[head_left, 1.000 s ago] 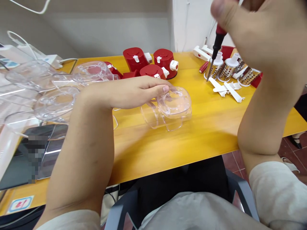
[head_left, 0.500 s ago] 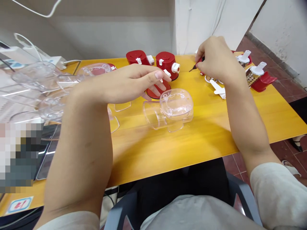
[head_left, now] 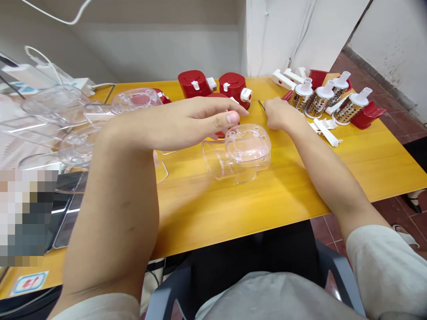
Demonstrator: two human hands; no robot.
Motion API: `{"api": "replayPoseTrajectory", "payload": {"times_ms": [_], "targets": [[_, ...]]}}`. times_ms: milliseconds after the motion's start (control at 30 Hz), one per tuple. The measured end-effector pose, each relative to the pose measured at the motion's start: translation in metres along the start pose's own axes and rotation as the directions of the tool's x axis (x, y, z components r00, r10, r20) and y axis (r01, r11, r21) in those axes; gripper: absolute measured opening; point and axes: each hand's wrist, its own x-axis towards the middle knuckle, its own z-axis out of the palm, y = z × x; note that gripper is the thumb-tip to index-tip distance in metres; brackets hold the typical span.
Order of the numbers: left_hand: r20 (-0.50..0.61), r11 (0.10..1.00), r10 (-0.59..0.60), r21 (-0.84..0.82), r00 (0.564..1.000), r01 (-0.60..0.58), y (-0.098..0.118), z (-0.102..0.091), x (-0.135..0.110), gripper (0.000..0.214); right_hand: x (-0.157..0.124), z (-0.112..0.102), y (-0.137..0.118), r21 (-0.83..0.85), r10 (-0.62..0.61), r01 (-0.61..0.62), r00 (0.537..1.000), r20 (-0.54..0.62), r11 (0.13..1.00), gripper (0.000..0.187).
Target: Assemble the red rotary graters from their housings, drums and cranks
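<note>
My left hand (head_left: 203, 119) hovers with its fingers stretched out, just above and left of a clear plastic housing (head_left: 248, 146) that stands on the table. Red plastic parts lie partly hidden behind those fingers. Low at the table's far side, my right hand (head_left: 277, 114) is closed around a small screwdriver (head_left: 262, 106). Only its dark shaft shows, pointing up and left; the handle is covered by my fingers. Right of that hand stand several metal grater drums (head_left: 315, 106) with white plastic tops. White plastic arms (head_left: 328, 132) lie beside my right wrist.
Two red bases (head_left: 193, 84) with white knobs stand at the back of the yellow table (head_left: 240, 209). More clear housings (head_left: 75, 144) crowd the left, near a phone-like dark slab (head_left: 68, 222) and a white power strip (head_left: 80, 84). Red curved parts (head_left: 368, 115) sit far right.
My right hand has come down and left to the tabletop with the screwdriver, uncovering the grater drums and white parts behind it. My left hand has shifted slightly right and down.
</note>
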Motion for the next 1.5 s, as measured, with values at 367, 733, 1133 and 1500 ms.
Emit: {"api": "replayPoseTrajectory", "payload": {"times_ms": [367,733,1133,1500], "targets": [[-0.078,0.996,-0.039,0.076,0.996,0.045,0.011,-0.002,-0.004,0.076,-0.005,-0.002,0.000,-0.010,0.060,-0.060,0.998,-0.020,0.998,0.046],[-0.337,0.937,-0.119,0.274,0.934,0.218,-0.026,0.012,0.030,0.092,-0.032,-0.055,0.004,0.445,-0.069,0.266,0.909,-0.411,0.855,0.040],[-0.251,0.957,-0.098,0.241,0.963,0.161,-0.071,0.021,0.053,0.099,-0.055,0.051,0.036,0.850,-0.493,0.322,0.866,-0.085,0.417,0.059],[-0.354,0.945,-0.074,0.274,0.932,0.179,-0.068,0.022,0.057,0.036,-0.068,0.096,0.014,0.816,-0.627,0.453,0.764,-0.149,0.358,0.114]]}}
